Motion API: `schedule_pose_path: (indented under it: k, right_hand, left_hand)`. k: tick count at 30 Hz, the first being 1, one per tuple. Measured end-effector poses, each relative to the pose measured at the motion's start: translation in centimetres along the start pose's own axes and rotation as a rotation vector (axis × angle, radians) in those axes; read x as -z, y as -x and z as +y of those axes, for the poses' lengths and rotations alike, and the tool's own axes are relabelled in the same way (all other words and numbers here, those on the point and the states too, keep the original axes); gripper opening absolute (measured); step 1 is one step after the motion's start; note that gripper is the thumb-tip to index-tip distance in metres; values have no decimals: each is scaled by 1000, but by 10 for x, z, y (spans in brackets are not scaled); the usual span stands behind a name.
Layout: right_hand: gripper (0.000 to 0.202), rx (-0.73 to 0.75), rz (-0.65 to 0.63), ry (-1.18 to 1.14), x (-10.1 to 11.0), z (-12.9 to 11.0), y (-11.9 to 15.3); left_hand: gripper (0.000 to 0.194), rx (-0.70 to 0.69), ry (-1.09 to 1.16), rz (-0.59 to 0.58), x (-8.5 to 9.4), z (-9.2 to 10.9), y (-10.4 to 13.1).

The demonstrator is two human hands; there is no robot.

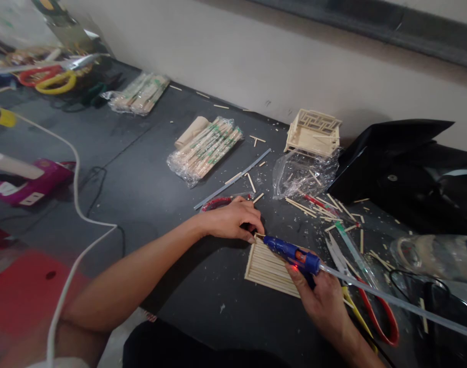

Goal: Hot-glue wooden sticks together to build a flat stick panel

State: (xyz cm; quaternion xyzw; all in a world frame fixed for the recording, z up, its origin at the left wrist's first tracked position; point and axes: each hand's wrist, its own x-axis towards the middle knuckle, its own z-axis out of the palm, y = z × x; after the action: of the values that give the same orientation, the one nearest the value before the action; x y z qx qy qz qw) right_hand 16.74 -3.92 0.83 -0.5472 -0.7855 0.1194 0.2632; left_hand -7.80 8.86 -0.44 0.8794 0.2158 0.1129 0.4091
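My right hand [325, 299] is wrapped round a blue hot glue gun [283, 248] with a long clear glue stick [394, 299] sticking out of its back. The gun's nozzle points at the upper left corner of a flat panel of wooden sticks [269, 268] lying on the dark table. At that same corner my left hand [239, 220] pinches, thumb and finger together, at a short thin stick [259, 235] along the panel's edge. Part of the panel is hidden under the gun and my right hand. Red-handled pliers [218, 203] lie just behind my left hand.
Scissors with red and yellow handles [375, 312] lie right of my right hand. Behind stand a small wooden stick model [313, 134] and wrapped stick bundles [208, 148]. A black bag [394, 174], a plastic bottle [428, 255] and scattered stick pieces fill the right. A white cable [78, 204] crosses the left.
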Motion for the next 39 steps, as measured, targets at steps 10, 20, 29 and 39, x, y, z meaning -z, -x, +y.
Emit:
schedule_pose_path:
  k: [10,20,29,39]
  right_hand:
    - [29,9,-12,13,7,0,-2]
    - [28,-30,-52,-47,7,1,-2]
    - [28,-72,-31,-83,10,0,-3]
    - [29,-41,-50,-64,6,-1,-4]
  left_hand:
    - [17,-2,-2,-12,0,0,0]
    - [17,-1,-15,-11,0,0,0]
    - [20,4,11,-1,0,-1,0]
    - [16,-3,5,5,-1,-1,-1]
